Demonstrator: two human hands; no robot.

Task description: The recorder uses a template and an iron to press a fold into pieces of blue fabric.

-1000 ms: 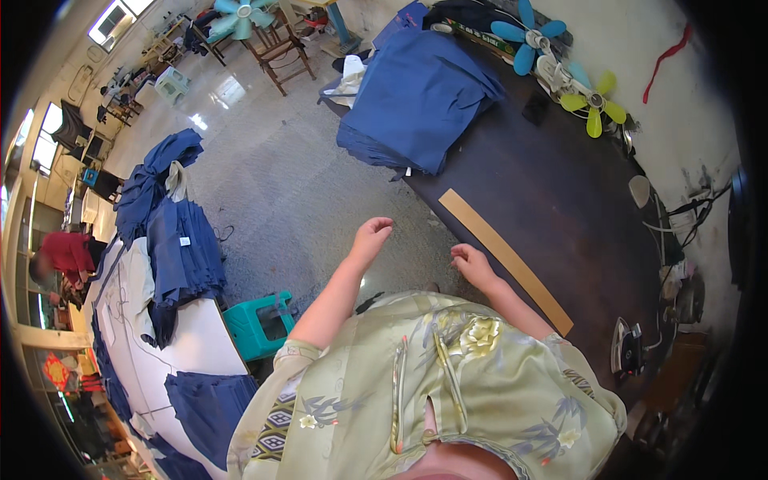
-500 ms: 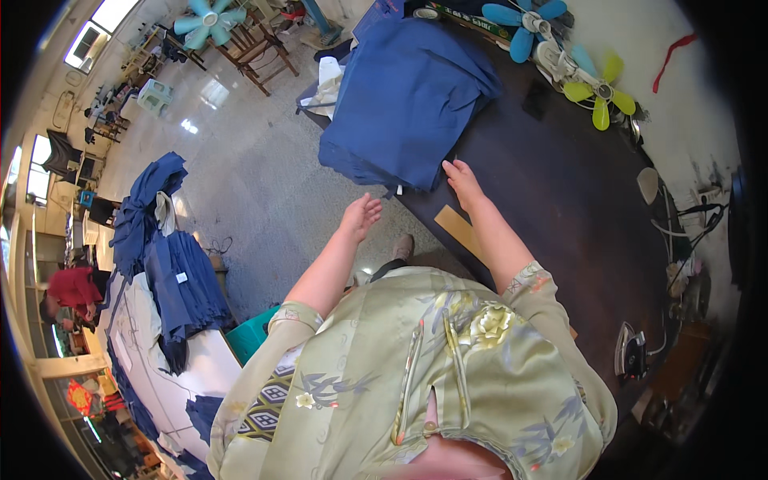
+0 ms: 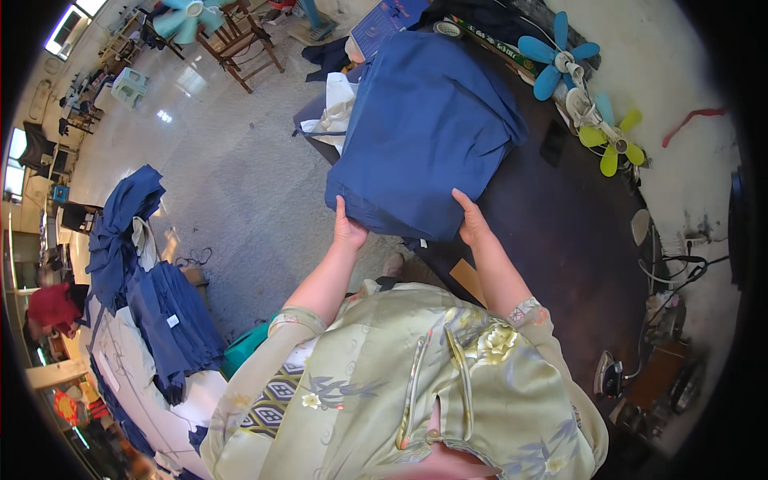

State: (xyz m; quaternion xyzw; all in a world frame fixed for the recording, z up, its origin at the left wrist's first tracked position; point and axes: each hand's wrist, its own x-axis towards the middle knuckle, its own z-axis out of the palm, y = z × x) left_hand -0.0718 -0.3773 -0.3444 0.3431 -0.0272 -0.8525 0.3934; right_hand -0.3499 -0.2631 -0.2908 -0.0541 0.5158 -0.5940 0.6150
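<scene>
A pile of blue fabric [image 3: 420, 132] lies on the dark work table [image 3: 560, 240], its near edge reaching past the table's edge. My left hand [image 3: 350, 230] grips the near left corner of the pile, thumb on top and the fingers hidden beneath. At the near right corner, my right hand [image 3: 472, 222] holds the fabric the same way. White cloth [image 3: 336, 108] sticks out at the pile's left side.
Blue and green fans [image 3: 612, 140] stand along the wall side. An iron [image 3: 608, 374] sits at the table's right end, near a tan strip [image 3: 466, 280]. To the left, blue garments [image 3: 172, 320] hang over a white table. Farther left is another person [image 3: 56, 310].
Both hands were apart from each other and the left was off the pile; now both grip its near corners. In the picture, the pile's near edge sits lower and closer to me.
</scene>
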